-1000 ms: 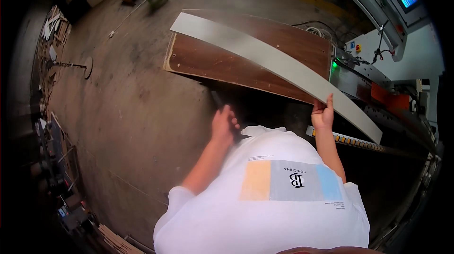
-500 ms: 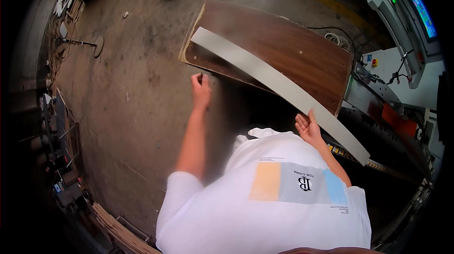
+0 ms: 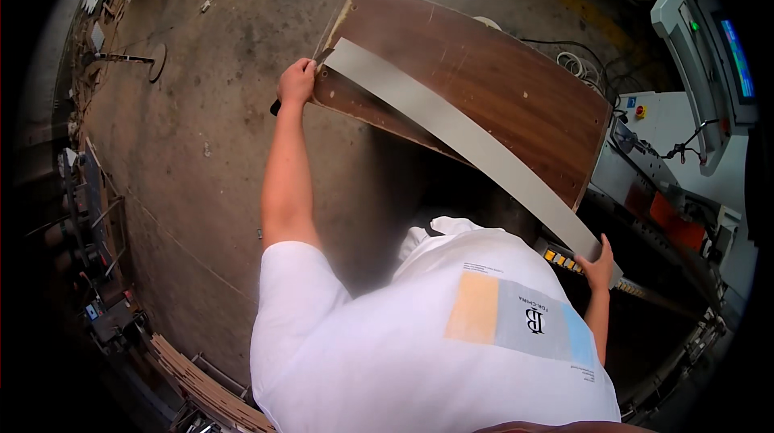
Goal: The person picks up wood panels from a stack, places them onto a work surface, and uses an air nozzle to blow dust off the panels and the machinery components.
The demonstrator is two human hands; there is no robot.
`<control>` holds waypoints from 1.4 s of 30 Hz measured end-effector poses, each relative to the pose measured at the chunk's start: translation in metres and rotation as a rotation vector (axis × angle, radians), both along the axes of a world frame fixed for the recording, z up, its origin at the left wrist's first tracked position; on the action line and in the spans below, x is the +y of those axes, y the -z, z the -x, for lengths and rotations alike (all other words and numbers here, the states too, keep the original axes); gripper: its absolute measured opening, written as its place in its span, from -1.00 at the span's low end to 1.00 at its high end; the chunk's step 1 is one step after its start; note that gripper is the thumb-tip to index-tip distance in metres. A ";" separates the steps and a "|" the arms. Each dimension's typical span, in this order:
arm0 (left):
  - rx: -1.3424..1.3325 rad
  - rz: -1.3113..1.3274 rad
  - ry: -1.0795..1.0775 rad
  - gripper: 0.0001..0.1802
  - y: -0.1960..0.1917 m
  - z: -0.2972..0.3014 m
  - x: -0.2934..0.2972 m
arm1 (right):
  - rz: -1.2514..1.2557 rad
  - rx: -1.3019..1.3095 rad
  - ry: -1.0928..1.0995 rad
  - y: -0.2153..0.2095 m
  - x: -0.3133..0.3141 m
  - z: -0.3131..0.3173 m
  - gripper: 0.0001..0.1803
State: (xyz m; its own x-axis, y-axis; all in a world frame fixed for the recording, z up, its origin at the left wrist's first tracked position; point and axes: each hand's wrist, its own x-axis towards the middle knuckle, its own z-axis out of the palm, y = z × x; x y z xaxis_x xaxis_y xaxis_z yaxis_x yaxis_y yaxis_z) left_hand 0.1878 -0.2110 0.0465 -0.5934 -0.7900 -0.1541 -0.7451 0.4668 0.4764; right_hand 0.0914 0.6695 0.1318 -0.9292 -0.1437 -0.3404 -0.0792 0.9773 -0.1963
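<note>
Leftward, open floor (image 3: 201, 199) — left hand (image 3: 297, 81) round dark tool (image 3: 276, 107), right hand (image 3: 597, 266) round pale strip (image 3: 476, 140) beyond edge of board (image 3: 500, 82)

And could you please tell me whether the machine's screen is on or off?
On: the screen glows blue, and a green light shines on the grey housing beside it.

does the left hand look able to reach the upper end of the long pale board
Likely yes: the left hand is close beside that end of the pale board, and nothing seems to block it, though the slim tool it holds may hamper a grip.
</note>
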 end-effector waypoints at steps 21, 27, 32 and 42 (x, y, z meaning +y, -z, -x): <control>-0.060 0.071 0.064 -0.64 -0.012 0.005 0.014 | -0.220 0.016 0.059 0.014 0.059 0.001 -0.06; -0.053 0.078 0.068 -0.64 -0.017 0.008 0.043 | -0.198 0.067 -0.008 0.000 0.030 0.000 -0.17; -0.038 0.126 0.076 -0.66 -0.019 0.008 0.070 | -0.080 0.204 -0.189 0.000 -0.033 -0.002 -0.24; 0.034 0.204 0.149 -0.68 -0.014 0.010 0.157 | 0.229 0.322 -0.394 0.022 -0.203 -0.016 -0.27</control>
State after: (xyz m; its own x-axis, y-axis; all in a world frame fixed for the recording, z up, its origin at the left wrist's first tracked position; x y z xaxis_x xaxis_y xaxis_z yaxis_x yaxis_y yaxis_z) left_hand 0.1776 -0.0545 0.0607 -0.7076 -0.7062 0.0213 -0.6462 0.6591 0.3847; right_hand 0.1073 0.4665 0.1098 -0.8424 -0.5378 0.0330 -0.5208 0.7970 -0.3059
